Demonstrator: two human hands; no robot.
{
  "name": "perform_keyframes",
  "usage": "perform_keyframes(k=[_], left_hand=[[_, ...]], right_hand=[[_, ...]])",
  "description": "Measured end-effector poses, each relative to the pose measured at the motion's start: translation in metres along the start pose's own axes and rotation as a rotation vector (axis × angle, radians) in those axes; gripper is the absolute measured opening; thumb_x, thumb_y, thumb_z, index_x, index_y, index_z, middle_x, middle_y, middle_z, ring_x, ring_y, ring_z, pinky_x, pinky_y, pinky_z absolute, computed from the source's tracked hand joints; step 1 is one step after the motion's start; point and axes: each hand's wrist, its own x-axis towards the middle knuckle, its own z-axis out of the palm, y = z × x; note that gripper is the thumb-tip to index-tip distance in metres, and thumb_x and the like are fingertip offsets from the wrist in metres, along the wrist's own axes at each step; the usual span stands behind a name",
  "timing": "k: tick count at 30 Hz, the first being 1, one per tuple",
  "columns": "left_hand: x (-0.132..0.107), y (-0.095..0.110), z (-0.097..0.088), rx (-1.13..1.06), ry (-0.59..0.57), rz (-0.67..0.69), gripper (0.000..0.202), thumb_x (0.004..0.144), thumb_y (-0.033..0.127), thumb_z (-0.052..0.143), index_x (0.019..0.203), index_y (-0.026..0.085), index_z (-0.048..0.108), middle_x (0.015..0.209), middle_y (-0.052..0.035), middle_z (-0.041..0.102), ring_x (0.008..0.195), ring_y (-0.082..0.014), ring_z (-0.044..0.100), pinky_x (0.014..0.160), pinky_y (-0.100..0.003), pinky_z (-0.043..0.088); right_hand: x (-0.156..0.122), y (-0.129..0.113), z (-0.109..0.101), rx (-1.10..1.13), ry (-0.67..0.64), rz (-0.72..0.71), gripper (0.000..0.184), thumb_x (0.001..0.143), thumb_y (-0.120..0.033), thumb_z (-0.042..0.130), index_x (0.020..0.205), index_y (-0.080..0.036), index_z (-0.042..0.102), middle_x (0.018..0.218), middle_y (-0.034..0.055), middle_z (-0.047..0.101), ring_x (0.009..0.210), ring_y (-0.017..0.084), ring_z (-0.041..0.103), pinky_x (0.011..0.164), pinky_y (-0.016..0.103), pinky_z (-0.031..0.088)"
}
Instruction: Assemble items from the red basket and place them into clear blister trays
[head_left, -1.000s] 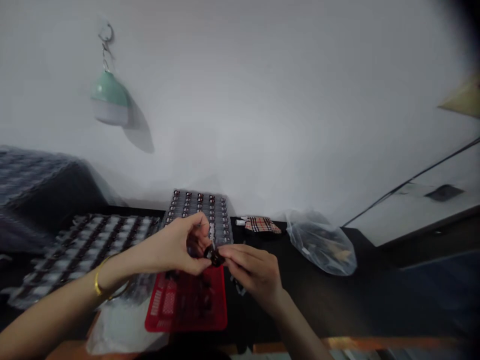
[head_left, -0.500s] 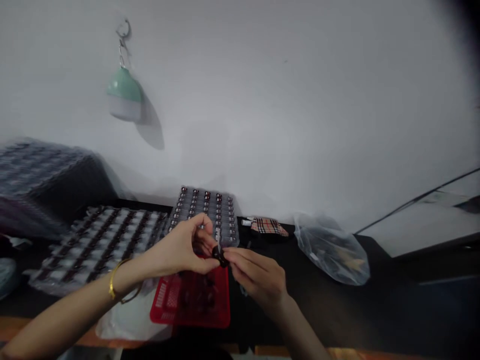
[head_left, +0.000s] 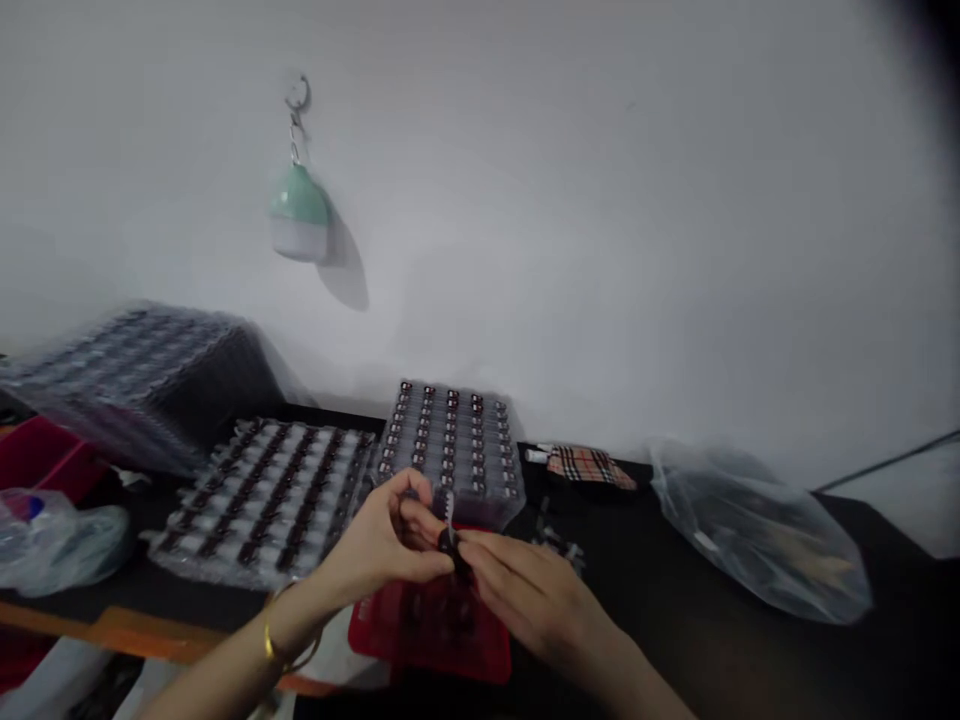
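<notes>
My left hand [head_left: 390, 540] and my right hand [head_left: 532, 590] meet over a red plastic tray [head_left: 431, 645]. Between their fingertips they pinch a small dark part [head_left: 452, 548], with a thin pale strip [head_left: 450, 510] rising from it. The fingers hide most of the part, so its exact kind cannot be told. Just behind my left hand lies a clear plastic tray [head_left: 450, 450] holding rows of small dark-and-silver components. A gold bangle [head_left: 268, 640] circles my left wrist.
A second filled tray [head_left: 266, 495] lies to the left, with a wrapped stack of trays [head_left: 142, 385] behind it. A plaid fabric pouch [head_left: 589, 465] and a clear plastic bag [head_left: 757, 535] lie on the black tabletop [head_left: 697, 600] to the right. A white wall rises behind.
The whole scene has shifted right and slightly down in view as my head turned, bringing a red bin into sight at the left. My hands still pinch the dark part.
</notes>
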Motion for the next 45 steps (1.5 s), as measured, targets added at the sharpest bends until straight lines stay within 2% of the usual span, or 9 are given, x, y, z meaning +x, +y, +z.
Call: perform_keyframes(k=[6, 14, 19, 23, 26, 29, 33, 40, 45], left_hand=[[0.000, -0.058, -0.023, -0.042, 0.093, -0.115, 0.056, 0.051, 0.020, 0.086, 0.099, 0.016, 0.057, 0.066, 0.0076, 0.061, 0.057, -0.0053, 0.055, 0.060, -0.017, 0.044], [-0.021, -0.099, -0.072, 0.848, -0.243, -0.306, 0.023, 0.056, 0.019, 0.076, 0.078, 0.016, 0.068, 0.068, 0.0022, 0.065, 0.064, -0.0130, 0.056, 0.056, -0.022, 0.039], [-0.029, -0.108, -0.102, 1.030, -0.376, -0.388, 0.023, 0.053, 0.014, 0.076, 0.075, 0.016, 0.070, 0.066, 0.0027, 0.068, 0.059, -0.0118, 0.057, 0.049, -0.018, 0.037], [0.001, -0.074, -0.158, 1.370, -0.163, -0.196, 0.020, 0.059, 0.019, 0.076, 0.079, 0.018, 0.070, 0.070, 0.0020, 0.072, 0.063, -0.0133, 0.064, 0.058, -0.018, 0.045], [0.049, -0.044, -0.205, 1.512, 0.035, -0.118, 0.017, 0.079, 0.020, 0.063, 0.094, 0.017, 0.067, 0.089, -0.0044, 0.073, 0.082, -0.0176, 0.067, 0.076, -0.024, 0.049], [0.096, -0.039, -0.234, 1.631, 0.086, -0.063, 0.019, 0.085, 0.019, 0.058, 0.101, 0.013, 0.065, 0.100, -0.0116, 0.071, 0.094, -0.0222, 0.065, 0.085, -0.030, 0.048], [0.131, -0.062, -0.248, 1.732, -0.053, -0.028, 0.012, 0.085, 0.014, 0.059, 0.093, 0.009, 0.066, 0.094, -0.0152, 0.070, 0.100, -0.0267, 0.061, 0.088, -0.034, 0.047], [0.144, -0.082, -0.264, 1.822, -0.272, 0.055, 0.020, 0.090, 0.012, 0.050, 0.081, 0.011, 0.068, 0.086, -0.0128, 0.069, 0.089, -0.0251, 0.061, 0.088, -0.038, 0.047], [0.143, -0.084, -0.260, 1.896, -0.231, 0.106, 0.025, 0.090, 0.010, 0.046, 0.079, 0.010, 0.069, 0.108, -0.0178, 0.065, 0.099, -0.0281, 0.058, 0.089, -0.040, 0.047]], right_hand=[[-0.019, -0.003, 0.039, 0.047, -0.026, 0.126, 0.027, 0.100, -0.027, 0.043, 0.106, -0.012, 0.064, 0.094, 0.0112, 0.075, 0.084, 0.019, 0.073, 0.074, 0.027, 0.061], [-0.068, -0.019, 0.133, 0.251, -0.601, 0.088, 0.010, 0.089, -0.021, 0.064, 0.085, -0.014, 0.069, 0.079, 0.0044, 0.073, 0.067, 0.017, 0.069, 0.061, 0.023, 0.053], [-0.065, -0.025, 0.165, 0.410, -0.745, 0.149, 0.020, 0.092, -0.030, 0.061, 0.104, -0.017, 0.071, 0.096, 0.0044, 0.075, 0.082, 0.017, 0.070, 0.076, 0.023, 0.055], [-0.059, -0.010, 0.176, 0.439, -0.558, 0.379, 0.061, 0.088, -0.048, 0.062, 0.141, -0.022, 0.047, 0.135, 0.0131, 0.059, 0.120, 0.025, 0.058, 0.103, 0.038, 0.048], [-0.066, -0.005, 0.191, 0.392, -0.442, 0.506, 0.046, 0.096, -0.033, 0.053, 0.141, -0.022, 0.048, 0.136, 0.0139, 0.058, 0.122, 0.024, 0.057, 0.103, 0.039, 0.048], [-0.086, -0.013, 0.211, 0.419, -0.477, 0.539, 0.036, 0.095, -0.022, 0.051, 0.131, -0.024, 0.058, 0.129, 0.0113, 0.064, 0.114, 0.022, 0.062, 0.097, 0.035, 0.052], [-0.128, -0.028, 0.221, 0.457, -0.658, 0.667, 0.034, 0.091, -0.015, 0.054, 0.122, -0.023, 0.065, 0.121, 0.0096, 0.068, 0.107, 0.023, 0.066, 0.093, 0.034, 0.054], [-0.185, -0.016, 0.213, 0.369, -0.739, 1.038, 0.033, 0.092, -0.013, 0.047, 0.116, -0.019, 0.069, 0.114, 0.0114, 0.071, 0.104, 0.022, 0.067, 0.092, 0.032, 0.053], [-0.167, 0.024, 0.269, 0.291, -0.743, 1.116, 0.033, 0.095, -0.012, 0.041, 0.111, -0.016, 0.070, 0.109, 0.0111, 0.072, 0.101, 0.020, 0.066, 0.092, 0.029, 0.050]])
